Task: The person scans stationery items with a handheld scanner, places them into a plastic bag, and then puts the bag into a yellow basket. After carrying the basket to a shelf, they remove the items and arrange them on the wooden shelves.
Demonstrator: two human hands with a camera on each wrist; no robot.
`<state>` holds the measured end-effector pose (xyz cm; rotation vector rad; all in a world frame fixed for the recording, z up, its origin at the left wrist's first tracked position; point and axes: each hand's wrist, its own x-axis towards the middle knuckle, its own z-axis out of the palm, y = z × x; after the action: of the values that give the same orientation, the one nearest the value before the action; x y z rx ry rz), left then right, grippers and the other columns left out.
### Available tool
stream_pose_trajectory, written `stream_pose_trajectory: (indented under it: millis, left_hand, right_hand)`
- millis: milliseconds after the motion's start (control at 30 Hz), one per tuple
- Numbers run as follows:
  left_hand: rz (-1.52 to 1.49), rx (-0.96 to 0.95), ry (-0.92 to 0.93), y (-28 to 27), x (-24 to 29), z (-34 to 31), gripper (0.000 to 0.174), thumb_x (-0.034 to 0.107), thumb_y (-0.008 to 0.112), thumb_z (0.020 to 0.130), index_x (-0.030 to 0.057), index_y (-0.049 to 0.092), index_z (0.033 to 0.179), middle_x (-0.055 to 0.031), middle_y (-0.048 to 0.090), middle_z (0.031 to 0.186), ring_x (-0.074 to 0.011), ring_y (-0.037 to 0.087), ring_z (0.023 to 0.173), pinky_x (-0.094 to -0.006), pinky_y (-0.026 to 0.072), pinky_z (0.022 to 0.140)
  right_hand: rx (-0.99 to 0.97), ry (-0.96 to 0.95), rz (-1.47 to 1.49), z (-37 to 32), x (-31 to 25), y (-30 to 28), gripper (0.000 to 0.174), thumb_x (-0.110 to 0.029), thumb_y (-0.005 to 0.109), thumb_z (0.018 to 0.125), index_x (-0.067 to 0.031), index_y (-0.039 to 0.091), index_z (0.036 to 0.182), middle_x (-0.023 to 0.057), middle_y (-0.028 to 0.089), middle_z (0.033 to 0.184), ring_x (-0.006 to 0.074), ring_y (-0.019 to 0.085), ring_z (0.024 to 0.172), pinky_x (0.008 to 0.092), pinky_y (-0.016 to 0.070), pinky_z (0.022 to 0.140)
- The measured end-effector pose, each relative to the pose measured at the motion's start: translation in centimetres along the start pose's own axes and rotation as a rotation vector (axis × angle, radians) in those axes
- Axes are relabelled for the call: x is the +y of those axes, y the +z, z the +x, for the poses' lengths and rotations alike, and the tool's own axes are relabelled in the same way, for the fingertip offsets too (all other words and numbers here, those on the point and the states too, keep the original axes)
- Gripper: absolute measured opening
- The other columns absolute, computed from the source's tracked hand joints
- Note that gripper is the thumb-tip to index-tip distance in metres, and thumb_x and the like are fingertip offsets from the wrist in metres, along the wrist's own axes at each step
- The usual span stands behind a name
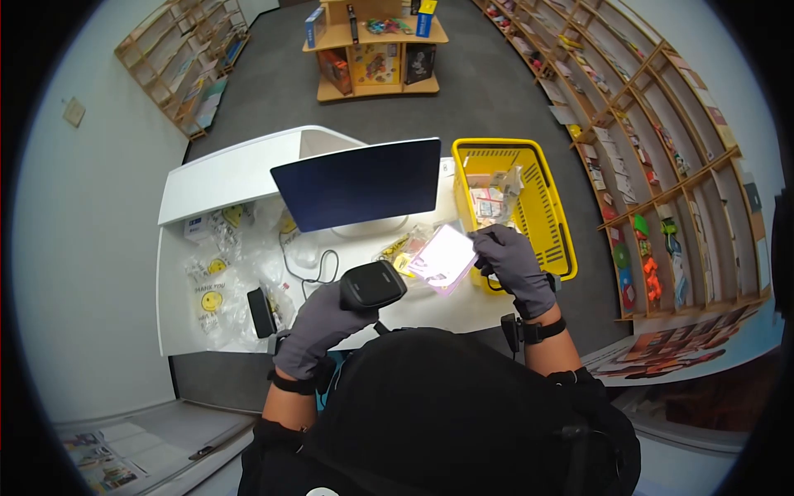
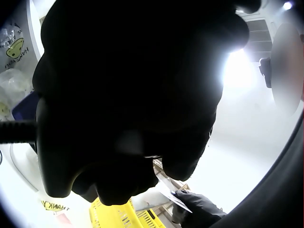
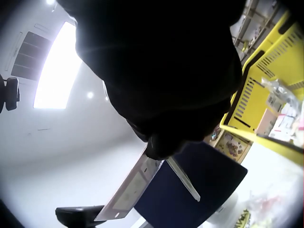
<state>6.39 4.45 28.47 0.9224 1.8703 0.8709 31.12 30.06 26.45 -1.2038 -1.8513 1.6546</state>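
My gloved left hand (image 1: 318,329) grips a black handheld barcode scanner (image 1: 374,285), its head tilted over the desk's near side toward the right. Across from it, the gloved right hand (image 1: 514,266) pinches flat, card-like packets (image 1: 447,258) by one edge. The front one looks white with a pink-purple border, and its face is washed out by glare. Two thin flat pieces fan apart below the fingers in the right wrist view, a pinkish packet (image 3: 130,190) and a narrower edge-on piece (image 3: 184,179). Most of the left wrist view is the dark hand, which hides the scanner's handle.
A yellow shopping basket (image 1: 556,217) holding several small packages stands right of a monitor (image 1: 360,186). Clear smiley-print bags (image 1: 219,285) cover the desk's left side, near a small black device (image 1: 262,312). A cable (image 1: 318,277) runs across the white desk. Shelves (image 1: 653,165) line the right wall.
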Motion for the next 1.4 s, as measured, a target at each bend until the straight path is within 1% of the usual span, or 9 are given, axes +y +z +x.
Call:
stream_pose_trajectory:
  millis: [233, 367, 500, 600, 767, 900, 1033, 1133, 1400]
  left_hand:
    - [-0.034, -0.107, -0.065, 0.5, 0.2, -0.1, 0.029, 0.022, 0.082, 0.087, 0.0057, 0.075, 0.110, -0.0008, 0.070, 0.080, -0.0061, 0.061, 0.071, -0.0292, 0.0515, 0.065]
    - [-0.022, -0.018, 0.136, 0.7, -2.1, 0.3, 0.032, 0.022, 0.084, 0.087, 0.0044, 0.075, 0.112, -0.0025, 0.074, 0.084, -0.0087, 0.066, 0.075, -0.0305, 0.0546, 0.069]
    - [-0.094, 0.064, -0.123, 0.2, -1.6, 0.2, 0.036, 0.021, 0.085, 0.087, 0.0029, 0.075, 0.116, -0.0068, 0.079, 0.094, -0.0144, 0.073, 0.085, -0.0330, 0.0579, 0.079]
    - [-0.102, 0.123, 0.129, 0.7, -2.0, 0.2, 0.037, 0.027, 0.087, 0.084, 0.0055, 0.080, 0.113, -0.0088, 0.081, 0.094, -0.0172, 0.075, 0.086, -0.0350, 0.0588, 0.084]
    - [-0.063, 0.078, 0.113, 1.1, -1.3, 0.4, 0.039, 0.020, 0.086, 0.086, 0.0019, 0.075, 0.118, -0.0089, 0.081, 0.102, -0.0180, 0.075, 0.095, -0.0355, 0.0589, 0.086]
    - [-0.062, 0.092, 0.165, 1.0, -3.0, 0.5, 0.035, 0.021, 0.085, 0.086, 0.0028, 0.076, 0.115, -0.0060, 0.079, 0.095, -0.0150, 0.073, 0.085, -0.0338, 0.0587, 0.078]
    - [-0.191, 0.245, -0.060, -0.2, -4.7, -0.1, 0.030, 0.023, 0.083, 0.088, 0.0046, 0.077, 0.112, -0.0028, 0.075, 0.087, -0.0100, 0.067, 0.074, -0.0295, 0.0554, 0.068]
    - [-0.222, 0.310, -0.198, -1.0, -5.1, -0.8, 0.026, 0.025, 0.081, 0.090, 0.0059, 0.076, 0.108, 0.0001, 0.071, 0.082, -0.0059, 0.061, 0.068, -0.0258, 0.0501, 0.060]
    - [-0.237, 0.296, -0.223, -0.6, -6.9, -1.2, 0.028, 0.027, 0.081, 0.089, 0.0046, 0.075, 0.105, -0.0005, 0.071, 0.082, -0.0068, 0.062, 0.069, -0.0264, 0.0499, 0.059]
  right_hand:
    - [-0.256, 0.057, 0.056, -0.9, -0.1, 3.2, 0.024, -0.020, 0.068, 0.105, 0.0031, 0.073, 0.106, 0.0052, 0.071, 0.085, 0.0108, 0.066, 0.070, 0.0272, 0.0539, 0.060]
    - [-0.281, 0.032, 0.032, -1.2, -0.6, 2.8, 0.026, -0.020, 0.069, 0.106, 0.0039, 0.074, 0.111, 0.0053, 0.072, 0.086, 0.0105, 0.066, 0.069, 0.0266, 0.0549, 0.059]
    - [-0.333, 0.032, 0.192, -0.8, -1.0, 0.6, 0.027, -0.020, 0.074, 0.102, 0.0040, 0.074, 0.115, 0.0060, 0.075, 0.091, 0.0098, 0.069, 0.071, 0.0241, 0.0564, 0.060]
    - [-0.362, 0.038, 0.324, -1.0, -0.8, -0.3, 0.027, -0.019, 0.074, 0.102, 0.0045, 0.073, 0.116, 0.0070, 0.076, 0.093, 0.0097, 0.070, 0.071, 0.0237, 0.0565, 0.059]
    - [-0.441, 0.044, 0.443, -1.3, -1.3, -0.1, 0.025, -0.017, 0.073, 0.101, 0.0047, 0.073, 0.115, 0.0085, 0.077, 0.096, 0.0102, 0.071, 0.070, 0.0233, 0.0571, 0.056]
    - [-0.371, 0.026, 0.364, -1.0, -1.0, 0.2, 0.025, -0.019, 0.072, 0.102, 0.0035, 0.073, 0.113, 0.0071, 0.075, 0.092, 0.0096, 0.069, 0.068, 0.0232, 0.0550, 0.057]
    - [-0.230, 0.096, 0.117, 1.1, -0.6, -0.2, 0.025, -0.023, 0.068, 0.106, 0.0012, 0.073, 0.106, 0.0058, 0.072, 0.085, 0.0102, 0.066, 0.064, 0.0237, 0.0527, 0.057]
    - [-0.253, 0.170, -0.015, 2.0, -0.4, 0.9, 0.026, -0.025, 0.069, 0.105, 0.0003, 0.072, 0.102, 0.0057, 0.071, 0.081, 0.0114, 0.065, 0.063, 0.0250, 0.0519, 0.057]
    - [-0.353, 0.265, -0.054, 5.6, 3.7, 7.2, 0.029, -0.027, 0.069, 0.104, 0.0007, 0.073, 0.098, 0.0081, 0.070, 0.077, 0.0157, 0.066, 0.062, 0.0291, 0.0517, 0.058]
